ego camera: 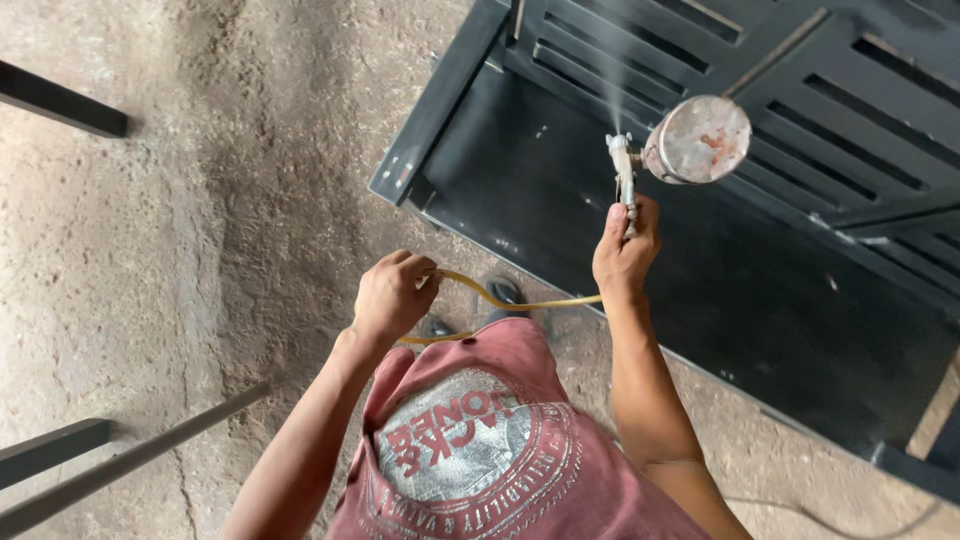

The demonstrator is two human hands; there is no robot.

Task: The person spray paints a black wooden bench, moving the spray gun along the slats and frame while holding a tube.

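My right hand (625, 250) grips the handle of a spray gun (624, 170) with a round metal cup (698, 139) on top. A fine mist leaves its nozzle toward a large black metal gate panel (700, 270) lying flat ahead of me. My left hand (392, 295) is closed around a yellow hose (500, 300) that runs across to the gun. The hose loops below my left hand, in front of my red printed shirt (480, 450).
The gate's slatted section (850, 110) lies at the upper right. Dark metal bars (60, 100) lie on the rough concrete floor at the left, with more bars (120, 465) at the lower left. My shoes (505, 290) show near the gate's edge.
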